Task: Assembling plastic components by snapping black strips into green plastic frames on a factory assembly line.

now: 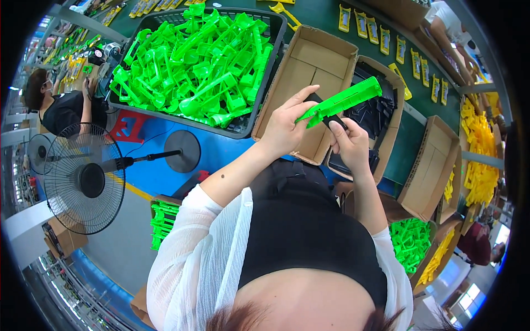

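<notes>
A long green plastic part (pixel 348 99), trough-shaped and tilted up to the right, is held at its lower left end by my left hand (pixel 282 128). The fingers are closed around it. Between thumb and fingertips, my right hand (pixel 351 143) pinches a small black plastic piece (pixel 334 120), which lies against the underside of the green part. Another bit of black shows near my left fingers; whether it belongs to the same piece I cannot tell. Beneath both hands are a shallow cardboard box (pixel 316 54) and a second cardboard box holding black plastic parts (pixel 376 91).
Left of the boxes stands a dark crate (pixel 269 77) heaped with green plastic parts (pixel 193 66). Yellow pieces (pixel 372 28) line the green table (pixel 326 14). A standing fan (pixel 91 179) is at left, near a seated person (pixel 72 110). Another carton (pixel 428 171) stands at right.
</notes>
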{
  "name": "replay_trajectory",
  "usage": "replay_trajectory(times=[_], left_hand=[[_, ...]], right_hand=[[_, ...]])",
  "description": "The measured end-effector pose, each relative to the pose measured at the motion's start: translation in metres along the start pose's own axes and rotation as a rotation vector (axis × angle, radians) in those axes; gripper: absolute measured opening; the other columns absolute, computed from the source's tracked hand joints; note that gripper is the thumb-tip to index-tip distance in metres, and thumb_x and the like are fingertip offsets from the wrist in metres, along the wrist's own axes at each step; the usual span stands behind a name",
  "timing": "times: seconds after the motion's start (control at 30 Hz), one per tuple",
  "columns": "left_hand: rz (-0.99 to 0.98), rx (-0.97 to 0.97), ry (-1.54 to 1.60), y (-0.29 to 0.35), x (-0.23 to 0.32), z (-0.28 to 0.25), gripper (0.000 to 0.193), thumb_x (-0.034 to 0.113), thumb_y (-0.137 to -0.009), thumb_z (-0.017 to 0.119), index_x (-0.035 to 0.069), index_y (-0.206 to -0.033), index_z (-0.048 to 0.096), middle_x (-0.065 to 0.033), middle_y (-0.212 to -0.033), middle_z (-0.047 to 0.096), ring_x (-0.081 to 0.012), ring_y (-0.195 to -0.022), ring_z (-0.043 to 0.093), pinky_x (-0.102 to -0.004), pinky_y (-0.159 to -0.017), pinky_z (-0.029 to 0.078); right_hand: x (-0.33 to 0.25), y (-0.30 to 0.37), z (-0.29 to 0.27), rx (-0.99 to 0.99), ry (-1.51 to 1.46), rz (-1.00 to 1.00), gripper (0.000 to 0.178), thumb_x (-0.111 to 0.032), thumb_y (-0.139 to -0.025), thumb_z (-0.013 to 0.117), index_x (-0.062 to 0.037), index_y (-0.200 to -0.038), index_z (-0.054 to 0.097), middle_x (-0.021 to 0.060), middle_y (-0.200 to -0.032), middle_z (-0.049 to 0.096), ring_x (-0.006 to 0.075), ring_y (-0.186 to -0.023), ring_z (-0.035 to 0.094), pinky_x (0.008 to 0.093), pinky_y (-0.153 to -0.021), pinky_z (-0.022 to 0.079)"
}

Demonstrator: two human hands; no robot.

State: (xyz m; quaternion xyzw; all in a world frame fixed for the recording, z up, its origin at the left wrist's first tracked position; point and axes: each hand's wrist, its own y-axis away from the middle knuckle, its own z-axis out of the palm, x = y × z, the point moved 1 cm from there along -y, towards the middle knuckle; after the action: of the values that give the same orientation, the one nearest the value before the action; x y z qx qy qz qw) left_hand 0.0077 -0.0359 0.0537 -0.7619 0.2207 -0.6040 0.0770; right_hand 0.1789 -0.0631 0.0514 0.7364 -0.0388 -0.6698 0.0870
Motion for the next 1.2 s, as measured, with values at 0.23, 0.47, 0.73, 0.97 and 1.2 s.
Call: replay_trajectory(times=[0.23, 0.47, 0.73, 0.97, 1.2], left_hand=[[0.208, 0.041, -0.2, 0.011, -0.009, 0.003, 0.031, -0.012, -0.069, 0.052, -0.001, -0.097, 0.058, -0.0139, -0.104, 0.059, -0.0269, -0.092, 0.059, -0.0309, -0.076, 0.047], [-0.557, 0.265, 0.458, 0.001, -0.019, -0.046, 0.017, 0.004, -0.081, 0.058, -0.001, -0.097, 0.06, -0.0068, -0.081, 0.062, -0.0125, -0.071, 0.059, -0.0254, -0.063, 0.048], [-0.772, -0.388, 0.505, -0.002, -0.039, -0.058, 0.015, 0.004, -0.084, 0.054, -0.004, -0.095, 0.058, -0.0086, -0.077, 0.062, -0.0123, -0.065, 0.058, -0.0252, -0.061, 0.048], [-0.816, -0.409, 0.469, -0.001, -0.035, -0.057, 0.015, 0.004, -0.082, 0.058, -0.003, -0.095, 0.059, -0.0082, -0.078, 0.063, -0.013, -0.07, 0.061, -0.0252, -0.062, 0.049], [-0.833, -0.411, 0.5, 0.001, -0.04, -0.051, 0.015, 0.003, -0.081, 0.058, -0.004, -0.093, 0.06, -0.008, -0.078, 0.063, -0.013, -0.069, 0.061, -0.025, -0.063, 0.05]], right_hand=[[0.002, -0.005, 0.009, 0.069, -0.069, -0.01, 0.017, -0.016, -0.087, 0.054, 0.0, -0.093, 0.057, 0.0009, -0.058, 0.053, 0.0036, -0.043, 0.046, 0.017, -0.04, 0.034], [-0.003, -0.007, -0.02, -0.041, 0.008, 0.112, 0.017, -0.018, -0.084, 0.059, -0.0035, -0.076, 0.053, -0.0008, -0.052, 0.052, 0.0029, -0.039, 0.042, 0.0166, -0.037, 0.031], [-0.026, -0.01, -0.008, -0.173, 0.234, 0.192, 0.022, -0.021, -0.084, 0.058, 0.0, -0.079, 0.055, 0.0005, -0.05, 0.051, 0.0034, -0.038, 0.042, 0.0179, -0.037, 0.032], [-0.028, -0.011, -0.001, -0.169, 0.253, 0.2, 0.022, -0.021, -0.084, 0.058, 0.0005, -0.08, 0.056, 0.0002, -0.049, 0.051, 0.004, -0.038, 0.042, 0.0186, -0.037, 0.033], [-0.022, -0.016, 0.003, -0.119, 0.473, 0.201, 0.023, -0.02, -0.084, 0.056, 0.0018, -0.077, 0.055, 0.0022, -0.048, 0.051, 0.0065, -0.039, 0.046, 0.0225, -0.039, 0.036]])
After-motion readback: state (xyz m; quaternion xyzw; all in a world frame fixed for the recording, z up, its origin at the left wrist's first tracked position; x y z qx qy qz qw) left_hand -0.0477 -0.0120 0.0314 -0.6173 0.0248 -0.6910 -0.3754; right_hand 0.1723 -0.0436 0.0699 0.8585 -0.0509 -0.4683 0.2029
